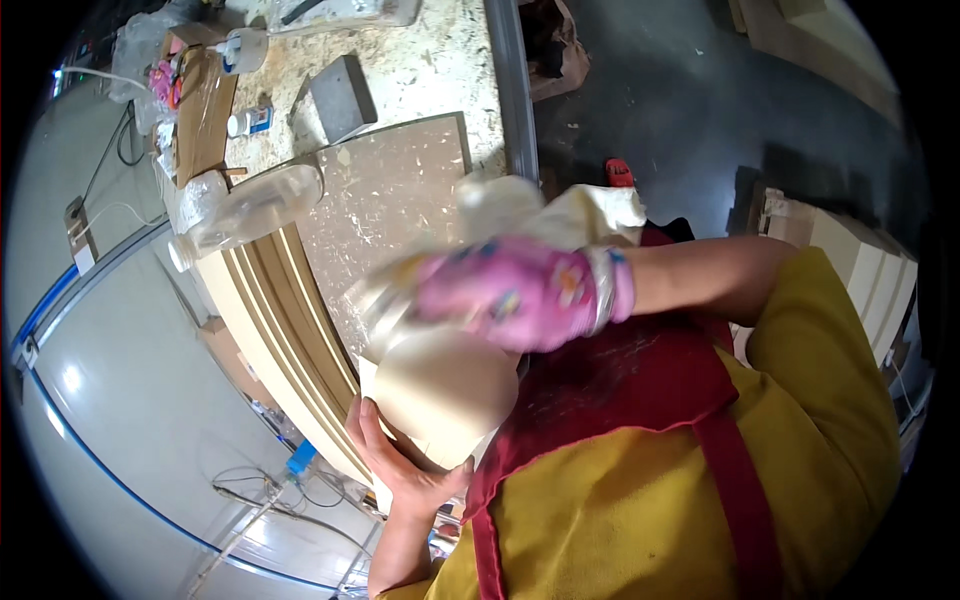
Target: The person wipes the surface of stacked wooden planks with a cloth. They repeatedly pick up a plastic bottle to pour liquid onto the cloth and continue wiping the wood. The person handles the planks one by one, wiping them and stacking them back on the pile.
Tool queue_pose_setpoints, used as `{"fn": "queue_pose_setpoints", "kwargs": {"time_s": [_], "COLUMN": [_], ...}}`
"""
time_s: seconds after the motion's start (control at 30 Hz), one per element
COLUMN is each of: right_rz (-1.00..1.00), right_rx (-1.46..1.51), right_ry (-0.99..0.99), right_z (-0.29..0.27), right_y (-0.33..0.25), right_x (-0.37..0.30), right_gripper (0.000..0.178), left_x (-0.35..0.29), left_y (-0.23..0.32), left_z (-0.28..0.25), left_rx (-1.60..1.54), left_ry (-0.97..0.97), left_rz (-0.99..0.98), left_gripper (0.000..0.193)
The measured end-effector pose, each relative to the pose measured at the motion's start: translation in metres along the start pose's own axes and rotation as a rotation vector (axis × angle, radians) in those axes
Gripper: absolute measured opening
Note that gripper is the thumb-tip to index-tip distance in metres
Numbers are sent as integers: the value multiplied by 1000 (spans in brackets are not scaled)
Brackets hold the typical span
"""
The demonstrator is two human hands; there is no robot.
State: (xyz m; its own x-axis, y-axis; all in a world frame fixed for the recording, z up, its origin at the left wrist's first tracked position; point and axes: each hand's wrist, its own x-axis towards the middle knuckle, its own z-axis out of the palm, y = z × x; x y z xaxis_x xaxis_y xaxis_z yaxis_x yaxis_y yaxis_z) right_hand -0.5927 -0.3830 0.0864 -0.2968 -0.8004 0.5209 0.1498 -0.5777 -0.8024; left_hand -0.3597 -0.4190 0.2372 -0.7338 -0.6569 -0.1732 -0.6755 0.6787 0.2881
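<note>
My bare left hand (pixel 405 465) grips a smooth cream-coloured piece with a rounded edge (pixel 445 390), fingers on its left side and thumb on its right. Just above that piece, my right hand (pixel 525 295) wears a pink flowered glove and is smeared by motion. A blurred whitish, yellowish patch lies at its fingertips; whether it is a held thing cannot be made out. Pale, crumpled cloth-like material (pixel 595 212) shows behind the right wrist. Beyond both hands lies a grey-brown board (pixel 385 190) with light flecks.
Long cream strips (pixel 285 330) are stacked along the left side. On the stained worktable (pixel 430 60) stand a grey block (pixel 343 98), a clear plastic bottle (pixel 255 210) lying down, a small white bottle (pixel 248 122) and a tape roll (pixel 243 50). More cream boards (pixel 850 255) stand at right.
</note>
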Motion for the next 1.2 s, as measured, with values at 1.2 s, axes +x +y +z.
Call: {"fn": "queue_pose_setpoints", "kwargs": {"time_s": [1.2], "right_rz": [74], "right_rx": [-218], "right_ry": [-155], "right_z": [-26], "right_y": [-5], "right_x": [-51], "right_gripper": [34], "left_x": [4], "left_y": [-6], "left_z": [1], "left_rx": [-105], "left_ry": [26], "left_rz": [27], "left_gripper": [117]}}
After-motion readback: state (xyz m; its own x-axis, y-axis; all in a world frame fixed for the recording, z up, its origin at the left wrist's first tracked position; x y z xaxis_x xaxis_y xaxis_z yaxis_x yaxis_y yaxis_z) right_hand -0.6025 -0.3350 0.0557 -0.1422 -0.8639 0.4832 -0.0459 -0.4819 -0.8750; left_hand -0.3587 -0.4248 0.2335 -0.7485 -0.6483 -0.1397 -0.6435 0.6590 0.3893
